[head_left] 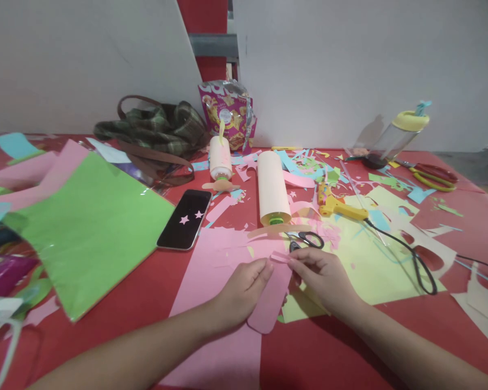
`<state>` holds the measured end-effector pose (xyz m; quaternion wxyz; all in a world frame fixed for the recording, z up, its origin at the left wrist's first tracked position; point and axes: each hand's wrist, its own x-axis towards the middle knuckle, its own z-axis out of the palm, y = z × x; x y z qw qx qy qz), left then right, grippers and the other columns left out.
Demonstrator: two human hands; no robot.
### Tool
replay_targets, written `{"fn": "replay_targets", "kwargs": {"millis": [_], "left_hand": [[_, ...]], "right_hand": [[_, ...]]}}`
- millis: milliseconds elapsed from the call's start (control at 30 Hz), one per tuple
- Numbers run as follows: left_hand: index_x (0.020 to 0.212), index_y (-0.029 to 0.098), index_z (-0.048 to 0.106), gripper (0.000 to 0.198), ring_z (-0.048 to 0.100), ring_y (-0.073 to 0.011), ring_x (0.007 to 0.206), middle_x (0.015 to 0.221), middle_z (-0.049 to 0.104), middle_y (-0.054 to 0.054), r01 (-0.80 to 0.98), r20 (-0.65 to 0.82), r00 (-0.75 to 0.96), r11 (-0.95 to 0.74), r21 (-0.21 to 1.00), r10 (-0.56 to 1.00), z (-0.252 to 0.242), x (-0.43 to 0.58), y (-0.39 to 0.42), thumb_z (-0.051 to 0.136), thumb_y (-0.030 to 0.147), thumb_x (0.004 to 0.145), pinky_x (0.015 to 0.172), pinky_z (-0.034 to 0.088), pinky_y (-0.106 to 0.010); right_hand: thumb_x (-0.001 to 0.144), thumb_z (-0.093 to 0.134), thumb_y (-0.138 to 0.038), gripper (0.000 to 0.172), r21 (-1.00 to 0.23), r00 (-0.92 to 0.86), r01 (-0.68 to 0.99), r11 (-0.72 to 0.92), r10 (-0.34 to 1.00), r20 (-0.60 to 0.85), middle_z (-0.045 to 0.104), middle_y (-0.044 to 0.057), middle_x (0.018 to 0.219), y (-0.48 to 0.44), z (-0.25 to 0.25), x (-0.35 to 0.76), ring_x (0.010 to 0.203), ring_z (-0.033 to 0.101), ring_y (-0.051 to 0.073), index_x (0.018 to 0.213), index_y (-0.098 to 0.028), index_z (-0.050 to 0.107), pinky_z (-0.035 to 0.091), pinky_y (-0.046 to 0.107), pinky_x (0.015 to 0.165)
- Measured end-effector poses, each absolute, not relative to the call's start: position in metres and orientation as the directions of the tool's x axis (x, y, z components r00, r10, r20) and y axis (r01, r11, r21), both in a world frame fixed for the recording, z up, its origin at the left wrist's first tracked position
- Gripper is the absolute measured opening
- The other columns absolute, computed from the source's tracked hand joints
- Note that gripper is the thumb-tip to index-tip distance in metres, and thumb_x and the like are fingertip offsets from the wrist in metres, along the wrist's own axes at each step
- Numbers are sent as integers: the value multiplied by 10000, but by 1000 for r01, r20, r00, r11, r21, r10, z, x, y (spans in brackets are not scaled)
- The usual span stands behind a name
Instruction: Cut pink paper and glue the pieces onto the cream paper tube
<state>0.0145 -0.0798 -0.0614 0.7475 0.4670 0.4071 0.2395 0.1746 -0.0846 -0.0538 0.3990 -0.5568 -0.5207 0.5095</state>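
A long pink paper piece with rounded corners point(270, 303) is held up over the table between my two hands. My left hand point(246, 284) pinches its upper left edge between thumb and fingers. My right hand point(323, 276) pinches a narrow pink paper strip point(281, 258) at the top of that piece; some of its fingers are hidden behind the paper. Just beyond my hands lie black-handled scissors point(311, 239). A cream paper-wrapped cylinder point(273, 187) with a green end lies behind them. Under my left hand is a pink sheet point(211, 303).
To the left are a phone point(185, 219) bearing two pink stars and green paper point(93, 227). A yellow glue gun point(341, 208) with a black cord lies right, on yellow paper point(358, 271). Behind stand a smaller wrapped bottle point(220, 157), a snack bag point(230, 116) and a clear bottle point(398, 141).
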Motion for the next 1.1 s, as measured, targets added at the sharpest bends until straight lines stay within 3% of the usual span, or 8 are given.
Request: {"fn": "replay_targets", "kwargs": {"millis": [367,533,667,800,933,1100], "left_hand": [[793,137,502,344,585,-143,558,665,600,-48,131,-336,557,319,939,760,-58,14,-78,332,434,829,524,457,-251],[817,125,537,367,574,-152,588,696,611,-62,137,-318,590,296,945,742,-51,11,-79,340,435,823,525,434,-242],[847,106,562,405,568,-159,651,743,613,-80,-56,-265,633,385,921,727,-47,12,-79,319,430,834,613,428,-267],[839,110,563,307,573,-170,716,755,615,-82,-177,-306,745,617,767,593,-49,16,-80,478,398,773,704,407,-293],[802,107,551,272,570,-151,614,642,585,-53,-139,-352,828,767,626,437,-55,17,-83,549,370,734,634,403,-280],[643,124,501,296,458,-76,485,527,472,31,-149,-434,758,777,612,487,-58,16,-86,680,357,603,496,327,-197]], "right_hand": [[704,548,-245,114,-971,-91,217,-101,988,-123,641,23,651,-84,-53,175,550,569,114,729,-161,621,464,221,519],[706,538,-222,100,-968,-85,239,-80,991,-103,615,12,617,-85,-52,177,564,553,117,692,-165,619,450,226,536],[712,557,-237,97,-996,-110,40,-78,991,-82,555,-6,579,-84,-53,178,520,511,101,654,-169,595,430,225,504],[708,587,-238,91,-989,-226,-143,-39,974,-6,544,3,639,-85,-55,178,580,508,110,635,-189,614,431,237,528],[691,618,-217,59,-968,-290,-246,-54,957,20,526,5,754,-88,-57,176,648,515,108,643,-228,650,434,230,545],[671,643,-215,41,-965,-306,-255,-65,952,17,506,7,809,-87,-57,175,678,517,103,642,-233,667,441,238,609]]}}
